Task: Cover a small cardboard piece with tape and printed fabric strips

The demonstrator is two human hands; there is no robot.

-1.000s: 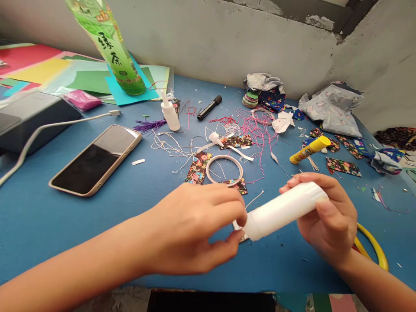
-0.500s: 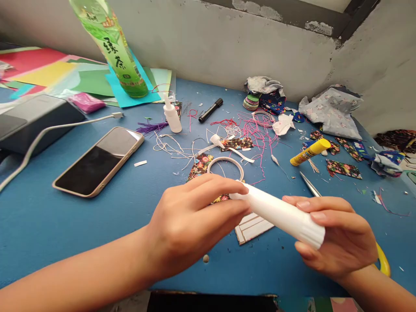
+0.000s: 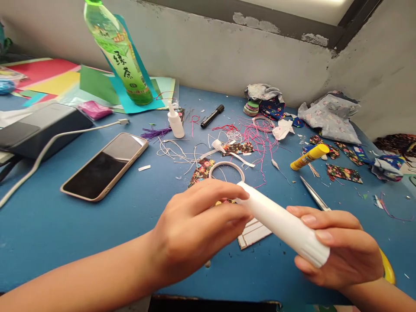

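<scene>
A smooth white tube (image 3: 282,221), with fine ridges near its right end, is held slantwise above the table between both hands. My left hand (image 3: 201,221) pinches its upper left end between thumb and fingers. Around its lower right end, the fingertips and thumb of my right hand (image 3: 341,247) are closed. What the tube is, I cannot make out for certain. Beneath it lies a white panel with brown lines (image 3: 255,234), partly hidden by my left hand. A roll of tape (image 3: 242,167) rests behind the left hand. Scissors (image 3: 315,193) with yellow handles lie partly under the right hand.
A phone (image 3: 105,167) lies left, near a white cable (image 3: 61,138) and a green tea bottle (image 3: 130,65). A small white squeeze bottle (image 3: 176,123), black marker (image 3: 212,116), tangled pink thread (image 3: 258,134), a yellow glue stick (image 3: 310,157) and fabric scraps (image 3: 344,172) are spread behind the hands.
The view has tilted slightly, so most things sit a little lower and the bottle's cap shows. Both hands keep their hold on the white tube, which looks slightly steeper.
</scene>
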